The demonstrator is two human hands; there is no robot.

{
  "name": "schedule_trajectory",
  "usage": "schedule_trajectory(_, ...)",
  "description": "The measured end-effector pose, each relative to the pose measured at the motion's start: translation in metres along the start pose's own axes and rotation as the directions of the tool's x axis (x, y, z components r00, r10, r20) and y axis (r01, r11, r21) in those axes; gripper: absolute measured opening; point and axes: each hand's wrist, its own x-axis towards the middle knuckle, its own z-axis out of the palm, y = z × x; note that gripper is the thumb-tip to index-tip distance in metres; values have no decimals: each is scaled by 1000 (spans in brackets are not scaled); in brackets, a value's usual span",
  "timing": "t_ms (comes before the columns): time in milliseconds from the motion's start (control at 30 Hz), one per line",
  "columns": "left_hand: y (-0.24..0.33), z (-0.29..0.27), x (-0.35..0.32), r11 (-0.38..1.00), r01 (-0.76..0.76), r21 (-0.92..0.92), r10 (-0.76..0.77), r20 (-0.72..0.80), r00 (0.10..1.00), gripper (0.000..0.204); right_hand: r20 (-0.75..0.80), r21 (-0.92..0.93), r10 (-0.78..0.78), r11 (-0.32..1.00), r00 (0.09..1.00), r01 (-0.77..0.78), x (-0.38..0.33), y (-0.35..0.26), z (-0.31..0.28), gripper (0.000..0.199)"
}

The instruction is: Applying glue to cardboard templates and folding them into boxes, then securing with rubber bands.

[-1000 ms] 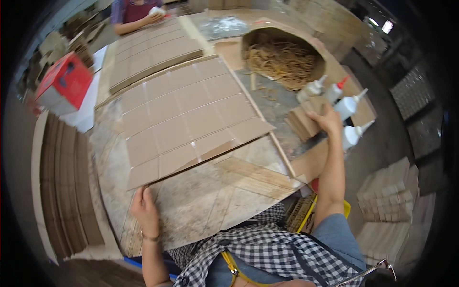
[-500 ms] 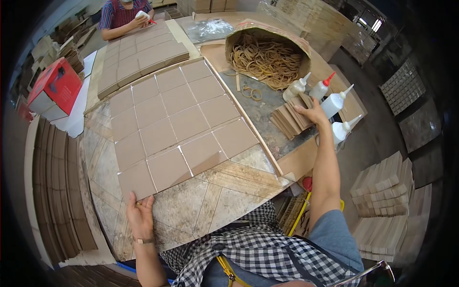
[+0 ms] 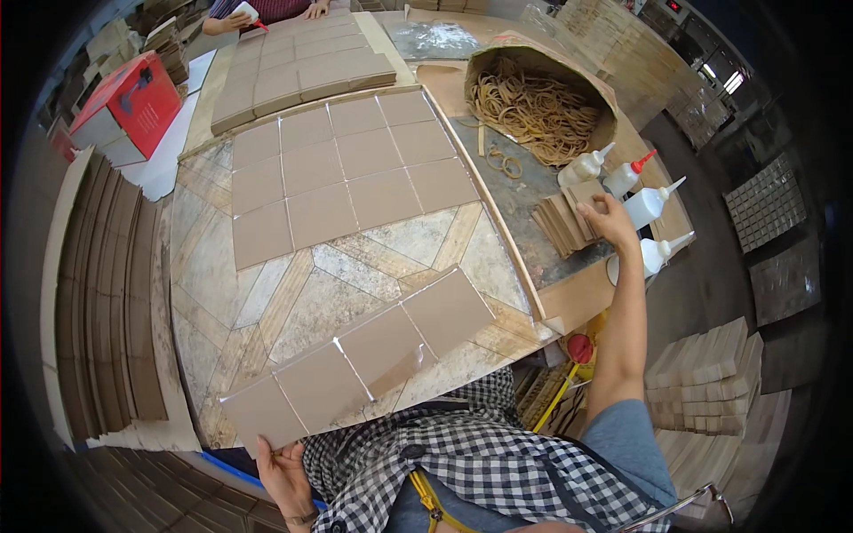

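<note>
My left hand (image 3: 283,475) grips the near left corner of a long brown cardboard strip (image 3: 302,391), thumb on top. White glue lines cross the strip and run along its far edge. It lies slanted over the near edge of the board, apart from the other strips. Those cardboard strips (image 3: 320,182) lie farther back in a grid with white glue lines. My right hand (image 3: 613,222) pinches a small cardboard piece (image 3: 585,191) at a leaning stack of small cardboard pieces (image 3: 557,226). White glue bottles (image 3: 646,206) stand close beside this hand.
A wooden rail (image 3: 498,218) edges the board. Behind the stack lies a sack of rubber bands (image 3: 538,107). Layered cardboard (image 3: 302,75) lies at the back, where a co-worker's hand (image 3: 244,16) holds a bottle. A red box (image 3: 142,98) and stacked cardboard (image 3: 107,302) stand left.
My left hand has drawn the nearest strip toward me, away from the grid, baring the patterned board between. My right hand stays at the small stack, its fingers now on a light flat piece.
</note>
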Motion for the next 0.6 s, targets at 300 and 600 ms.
schedule_trajectory(300,-27,-21,-6,988,15,156,-7,-53,999,45,-19,104,-49,993,999,50,9,-14,-9,104)
schedule_trajectory(600,-36,-31,-2,992,7,125,-14,59,998,51,-141,972,-631,-235,763,-15,-82,-89,-13,98)
